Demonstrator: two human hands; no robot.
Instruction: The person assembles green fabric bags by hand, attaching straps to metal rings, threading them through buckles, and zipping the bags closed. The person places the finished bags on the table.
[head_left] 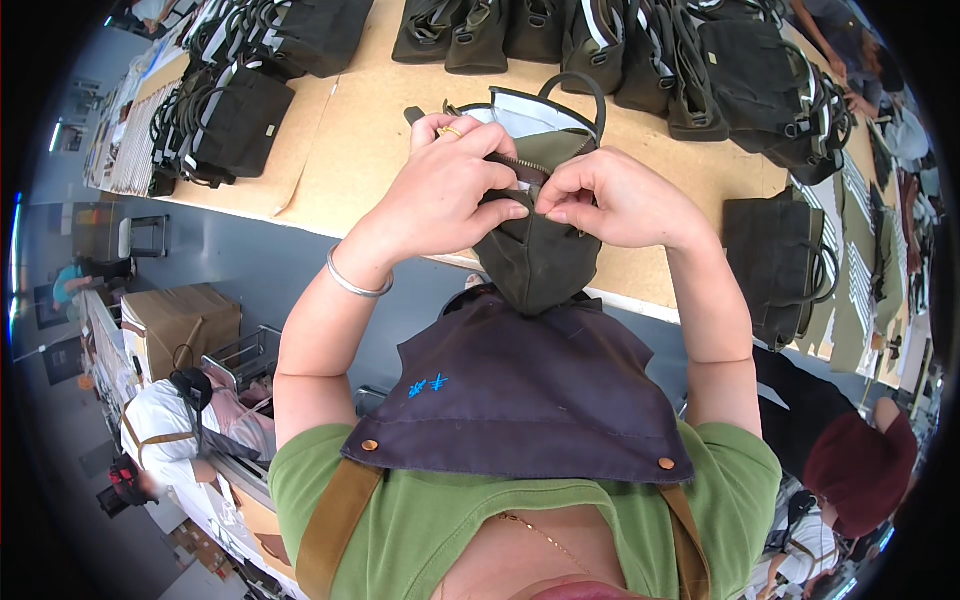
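A person's two bare hands work at a dark olive bag [535,262], which is held between the chest and a wide tan table [350,135]. The left hand [450,185], wearing a ring and, at the wrist, a silver bangle [358,281], pinches the bag's edge between thumb and fingers. The right hand [625,197] pinches the same edge just beside it, thumb against forefinger, the two sets of fingertips nearly meeting. The hands cover parts of the zip [522,162], so its slider cannot be made out. Beyond them appear the pale lining [520,108] and a looped handle [602,95]. The bag's lower end overlaps the dark apron [520,390] in view and hides part of the table's near edge; whether it touches the apron cannot be told.

Surroundings: a row of dark bags [535,30] lines the table's far side, and a cluster of similar bags [245,115] stands to the left. A single dark bag [765,265] lies near the right forearm, beside striped pieces [855,235]. On the lower left are a brown box [180,325] and a co-worker in white [165,430]; on the lower right, a person in a dark red cap [865,470].
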